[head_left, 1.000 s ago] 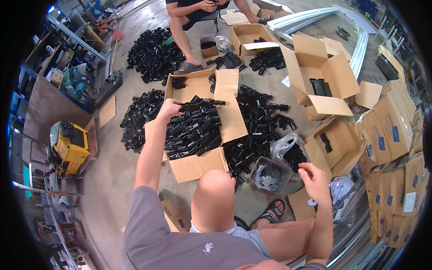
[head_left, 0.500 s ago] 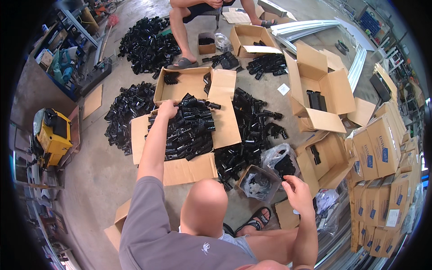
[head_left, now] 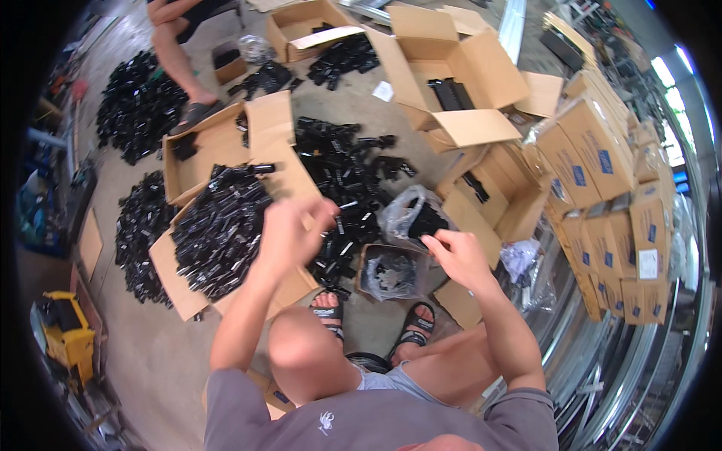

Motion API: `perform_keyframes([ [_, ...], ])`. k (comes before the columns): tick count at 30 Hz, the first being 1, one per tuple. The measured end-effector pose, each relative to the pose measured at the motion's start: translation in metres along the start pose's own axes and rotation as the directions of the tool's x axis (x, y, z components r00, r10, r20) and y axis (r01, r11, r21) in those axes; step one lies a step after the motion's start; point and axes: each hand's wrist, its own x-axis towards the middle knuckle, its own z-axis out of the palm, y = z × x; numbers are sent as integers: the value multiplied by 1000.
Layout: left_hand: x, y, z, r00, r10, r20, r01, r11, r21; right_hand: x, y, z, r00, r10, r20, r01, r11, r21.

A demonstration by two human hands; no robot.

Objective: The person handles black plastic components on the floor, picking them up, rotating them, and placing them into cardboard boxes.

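Observation:
My left hand (head_left: 293,231) is smeared by motion in front of the right flap of an open cardboard box (head_left: 197,167); its fingers cannot be read. Beside it, a large heap of short black plastic tube-like pieces (head_left: 218,229) fills the near part of that box. My right hand (head_left: 457,259) is held with thumb and forefinger pinched together; whatever may be between them is too small to make out. Just beyond those fingertips is a clear plastic bag (head_left: 400,214) with small black parts (head_left: 427,223). A small open box lined with plastic (head_left: 391,274) stands below and left of it.
More black pieces lie heaped on the floor (head_left: 342,180) and at the left (head_left: 139,240). Open cartons (head_left: 481,71) stand at the far right, beside stacked closed cartons (head_left: 594,165). Another person's leg (head_left: 180,64) shows at the far left. A yellow machine (head_left: 68,338) stands at left.
My left hand has left the heap of black pieces in the box and swung right and nearer. My right thumb and forefinger have closed together near the bag. The view has turned right.

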Motion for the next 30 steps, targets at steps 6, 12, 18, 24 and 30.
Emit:
perform_keyframes([
  [6, -45, 101, -4, 877, 324, 353, -360, 932, 38, 41, 83, 2, 984, -73, -164, 28, 965, -261],
  [12, -99, 139, 35, 854, 211, 476, -124, 970, -208, 73, 212, -18, 858, 4, -514, -265, 861, -434],
  [18, -94, 111, 79, 813, 68, 578, -52, 998, -44, 104, 146, 22, 887, -138, -441, 4, 957, -291],
  [24, -68, 104, 96, 782, 80, 618, -46, 996, -70, 202, 102, 83, 994, 101, -35, -106, 967, -230],
  [30, -63, 95, 95, 799, 16, 602, 17, 999, -49, 285, 151, 151, 950, 309, -56, -309, 888, -341],
])
